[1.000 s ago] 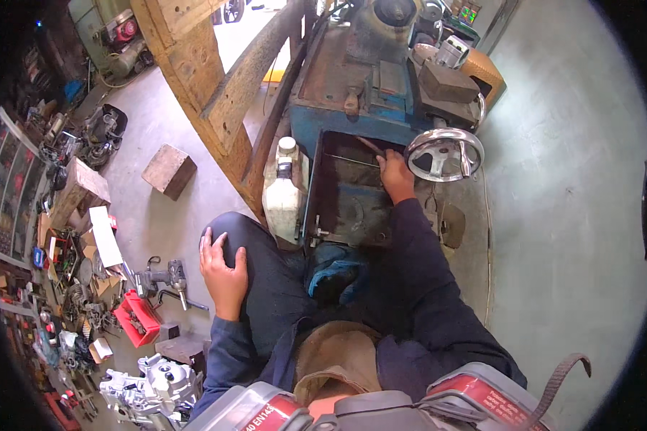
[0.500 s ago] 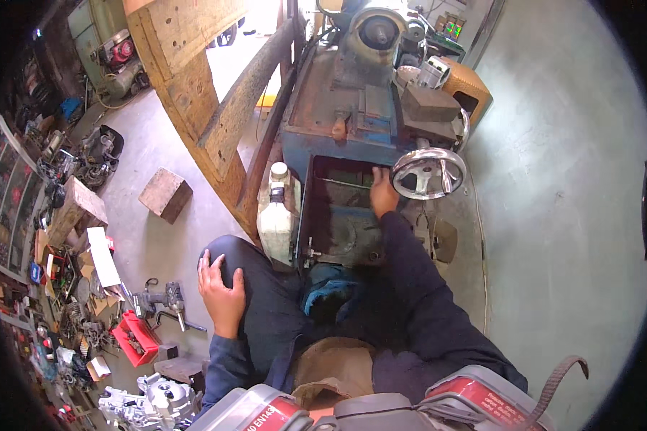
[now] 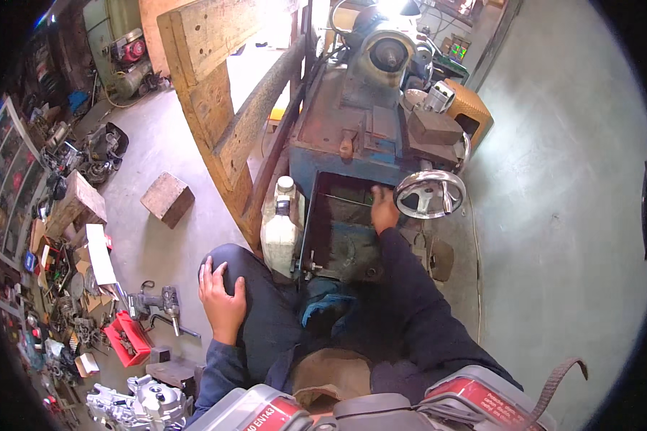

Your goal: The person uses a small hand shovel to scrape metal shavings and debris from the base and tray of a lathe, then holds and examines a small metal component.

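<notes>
My left hand (image 3: pixel 221 300) lies on my raised left knee with its fingers spread, holding nothing. My right hand (image 3: pixel 384 210) rests at the right rim of an open, dark metal tank (image 3: pixel 305 233), below a chromed handwheel (image 3: pixel 430 194). Its fingers point forward and look partly extended, with no tool visible in them; their undersides are hidden. A thin rod (image 3: pixel 343 199) crosses the tank near its far end. Against the tank's left side stands a dirty white plastic jug (image 3: pixel 282 228) with a white cap. A blue cloth (image 3: pixel 327 305) lies at the near end, between my legs.
Behind the tank rises a blue-grey machine (image 3: pixel 388 57) with a metal block (image 3: pixel 435 128) at its right. A wooden frame (image 3: pixel 219 115) leans at the left. On the left floor are a wooden block (image 3: pixel 167 200), a power tool (image 3: pixel 158 303), a red bin (image 3: pixel 127 337) and a metal casing (image 3: pixel 140 404).
The view has shifted slightly, so the machine and tank appear a little lower. Both hands keep their places, the left on the knee and the right at the tank's rim.
</notes>
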The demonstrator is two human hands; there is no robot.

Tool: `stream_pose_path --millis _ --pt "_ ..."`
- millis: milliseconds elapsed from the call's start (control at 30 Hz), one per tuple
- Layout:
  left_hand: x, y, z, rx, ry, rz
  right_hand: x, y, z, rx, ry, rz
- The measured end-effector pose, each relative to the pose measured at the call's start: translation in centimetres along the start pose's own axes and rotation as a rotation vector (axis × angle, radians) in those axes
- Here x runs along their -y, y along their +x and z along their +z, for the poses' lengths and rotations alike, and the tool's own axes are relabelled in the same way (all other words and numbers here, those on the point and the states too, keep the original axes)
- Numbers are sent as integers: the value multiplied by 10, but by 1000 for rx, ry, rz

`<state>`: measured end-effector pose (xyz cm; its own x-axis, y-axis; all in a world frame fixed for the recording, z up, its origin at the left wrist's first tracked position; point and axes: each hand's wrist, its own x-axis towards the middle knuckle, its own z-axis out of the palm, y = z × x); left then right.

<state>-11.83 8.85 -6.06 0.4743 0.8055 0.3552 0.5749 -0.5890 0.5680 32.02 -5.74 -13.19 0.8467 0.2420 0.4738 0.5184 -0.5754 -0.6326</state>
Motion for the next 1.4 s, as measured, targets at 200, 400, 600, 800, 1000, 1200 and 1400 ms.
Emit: stream_pose_path --millis 200,400,600,800,1000,1200,1400 --pt "0 -3 -5 -13 4 1 15 -8 -8 117 -21 -207" --pt "-3 -2 -7 -19 -22 6 5 -1 -7 123 -1 -254" --pt "-1 -1 -7 -34 -13 11 16 -6 -13 38 -49 -282" --pt "-3 -3 -7 -24 -17 -2 13 -11 -13 40 -74 -272" --pt "1 -6 -8 -23 -5 13 12 -8 -11 -160 -100 -209" --pt "1 -6 -8 -19 -21 25 14 -9 -23 26 -117 -232" --pt "2 -2 -4 -28 -10 32 13 -4 -31 136 -80 -239"
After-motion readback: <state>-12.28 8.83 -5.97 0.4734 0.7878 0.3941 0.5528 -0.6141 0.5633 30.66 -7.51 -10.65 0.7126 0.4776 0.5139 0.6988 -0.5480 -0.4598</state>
